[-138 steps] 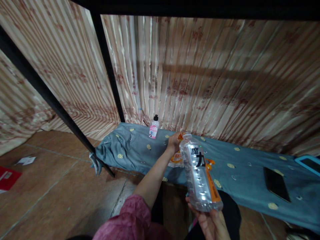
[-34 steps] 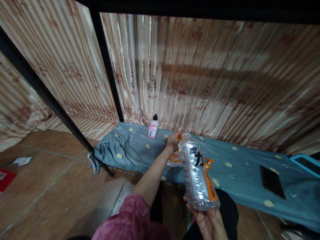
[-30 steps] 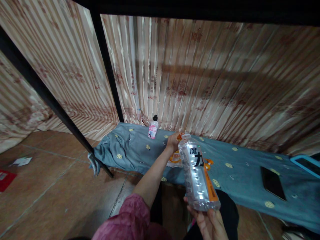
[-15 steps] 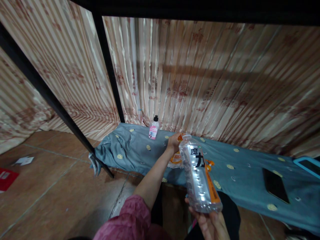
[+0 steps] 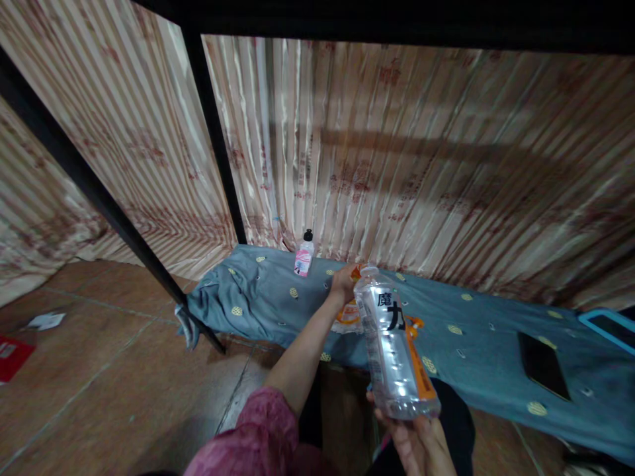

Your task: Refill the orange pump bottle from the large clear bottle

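Note:
My right hand (image 5: 414, 439) grips the base of a clear plastic bottle (image 5: 394, 350) with a silver and orange label and black characters. The bottle leans with its uncapped neck pointing away from me. My left hand (image 5: 343, 283) reaches to the bottle's neck, next to an orange item (image 5: 356, 272); its fingers are mostly hidden behind the neck, so what they hold is unclear. Orange and clear packaging (image 5: 348, 316) lies on the grey-blue cloth (image 5: 268, 291) below my left wrist and behind the bottle.
A small pink-labelled bottle (image 5: 304, 256) with a black cap stands by the curtain (image 5: 357, 165). To the right lie a black phone (image 5: 544, 365) and a blue-framed object (image 5: 610, 328). A black pole (image 5: 215, 132) rises on the left; a red box (image 5: 14, 357) is on the floor.
The whole view has shifted very slightly. Both hands and the large bottle keep nearly the same positions.

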The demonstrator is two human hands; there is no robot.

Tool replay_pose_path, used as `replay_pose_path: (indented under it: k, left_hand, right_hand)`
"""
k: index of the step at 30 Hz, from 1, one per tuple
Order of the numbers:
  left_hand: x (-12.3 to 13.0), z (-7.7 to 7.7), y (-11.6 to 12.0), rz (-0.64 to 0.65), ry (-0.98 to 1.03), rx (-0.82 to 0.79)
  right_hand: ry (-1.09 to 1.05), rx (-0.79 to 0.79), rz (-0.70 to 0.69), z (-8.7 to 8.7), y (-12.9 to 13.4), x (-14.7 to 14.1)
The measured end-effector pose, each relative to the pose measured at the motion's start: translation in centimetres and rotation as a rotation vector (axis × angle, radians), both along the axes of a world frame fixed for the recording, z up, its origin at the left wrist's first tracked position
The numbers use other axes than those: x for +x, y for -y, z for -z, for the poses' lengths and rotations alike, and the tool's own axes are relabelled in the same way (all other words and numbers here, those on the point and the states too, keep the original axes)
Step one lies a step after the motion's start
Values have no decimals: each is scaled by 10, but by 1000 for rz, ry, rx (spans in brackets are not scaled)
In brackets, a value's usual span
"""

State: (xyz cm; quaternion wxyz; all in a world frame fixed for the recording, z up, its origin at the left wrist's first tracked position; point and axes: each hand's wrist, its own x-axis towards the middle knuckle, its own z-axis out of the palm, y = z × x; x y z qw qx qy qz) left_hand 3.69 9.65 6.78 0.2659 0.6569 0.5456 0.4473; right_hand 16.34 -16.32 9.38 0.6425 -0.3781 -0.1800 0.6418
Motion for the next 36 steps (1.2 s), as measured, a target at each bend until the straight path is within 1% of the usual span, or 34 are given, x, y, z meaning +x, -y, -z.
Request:
replay_pose_path:
  k: [5, 11, 14, 27, 36]
  left_hand:
    - [-1, -1, 0, 22, -27, 41]
    - [-3, -12, 7, 2, -63, 23]
    - [-3, -14, 9, 3, -64, 20]
    - [-3, -8, 5, 20, -12, 6]
    - [-1, -7, 5, 7, -14, 22]
  right_hand:
    - [-51, -5, -13, -3, -1, -2]
    - [-35, 1, -14, 4, 0, 0]
    - [-20, 13, -10, 6, 1, 0]
    - [-16, 18, 14, 9, 0, -1]
    - [-1, 10, -2, 13, -1, 2]
